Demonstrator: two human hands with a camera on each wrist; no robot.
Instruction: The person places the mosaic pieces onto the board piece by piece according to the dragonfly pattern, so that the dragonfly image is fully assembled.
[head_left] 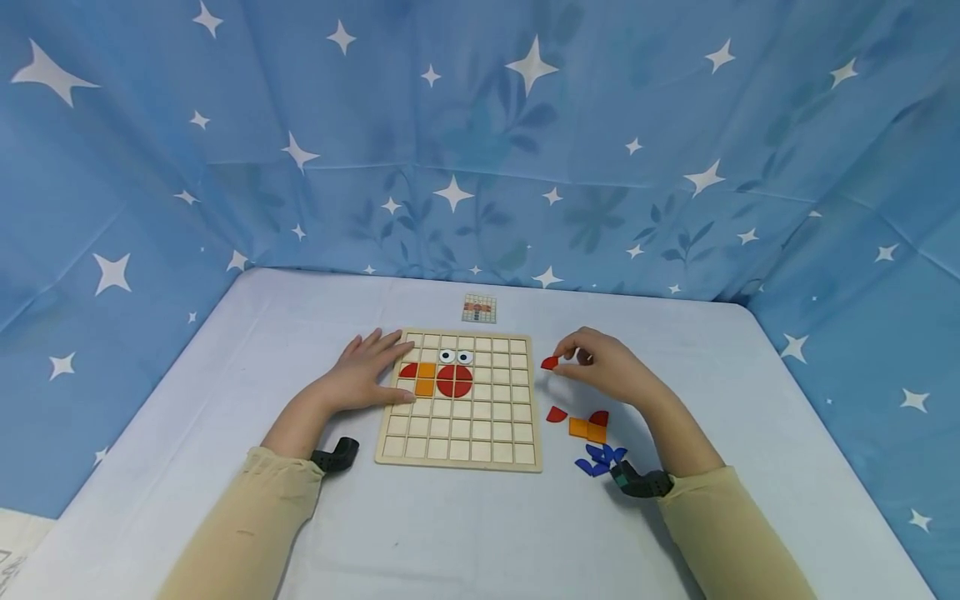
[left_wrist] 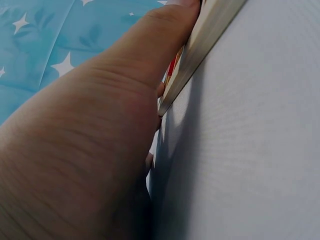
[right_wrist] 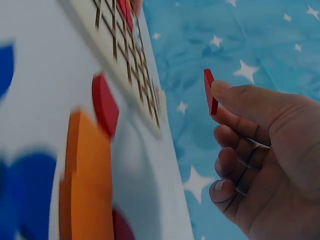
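Observation:
My right hand [head_left: 606, 363] pinches a red quarter-circle tile [right_wrist: 210, 92] between thumb and forefinger, raised above the table just right of the wooden grid board [head_left: 459, 451]. On the board's left edge rests my left hand [head_left: 363, 377], fingers spread, thumb along the near side. Set in the board are two eye tiles [head_left: 455, 357], a red circle [head_left: 454, 381] of quarter tiles, orange squares [head_left: 425, 379] and a red quarter tile [head_left: 408, 370] beside them. In the left wrist view, the left thumb [left_wrist: 165, 30] lies over the board's rim.
Right of the board lie a loose red quarter tile [head_left: 557, 414], orange squares [head_left: 587, 429] with another red tile [head_left: 599, 418], and several blue tiles [head_left: 601, 459]. Behind the board is a small pattern card [head_left: 479, 308]. A starry blue curtain [head_left: 480, 142] surrounds the white table [head_left: 450, 533].

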